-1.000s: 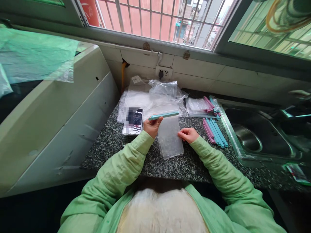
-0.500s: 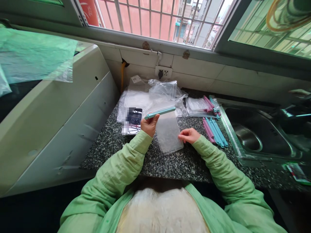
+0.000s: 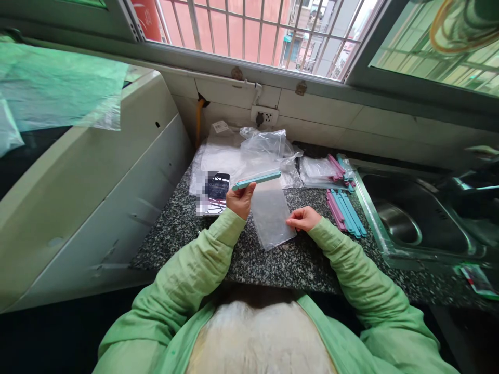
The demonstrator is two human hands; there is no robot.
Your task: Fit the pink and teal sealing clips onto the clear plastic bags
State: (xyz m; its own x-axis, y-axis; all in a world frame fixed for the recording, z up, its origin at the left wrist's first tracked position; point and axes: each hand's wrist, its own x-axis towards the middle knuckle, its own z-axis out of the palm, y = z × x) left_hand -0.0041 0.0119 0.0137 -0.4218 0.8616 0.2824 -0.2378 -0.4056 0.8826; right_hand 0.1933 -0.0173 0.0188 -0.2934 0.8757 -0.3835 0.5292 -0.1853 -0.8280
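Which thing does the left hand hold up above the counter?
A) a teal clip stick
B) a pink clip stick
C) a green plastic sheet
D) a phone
A: the left hand grips a teal clip stick along the top edge of a small clear bag, while the right hand pinches the bag's side.

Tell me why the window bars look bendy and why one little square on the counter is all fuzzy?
Head view: the wide lens bows the window bars and the counter edge; a blurred square covers part of the dark card beside the left hand; soft daylight, weak shadows; the teal clip and clear bag by the right hand look sharp.
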